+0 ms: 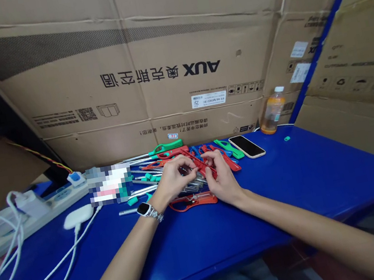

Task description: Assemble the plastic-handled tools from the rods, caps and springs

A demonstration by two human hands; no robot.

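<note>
My left hand (174,177), with a watch (146,210) on its wrist, and my right hand (220,177) meet over the blue table (288,180). Both have their fingers closed on a red long-nosed lighter (203,166) held between them. Under and behind the hands lies a heap of long-nosed lighters (162,161) with red, green and blue handles and metal tubes. One red lighter (193,201) lies flat just in front of my hands.
A phone (246,146) lies face up right of the heap, an orange drink bottle (272,113) behind it. A power strip (29,211), a white charger (77,216) and white cables (34,278) fill the left side. Cardboard boxes (160,67) wall the back.
</note>
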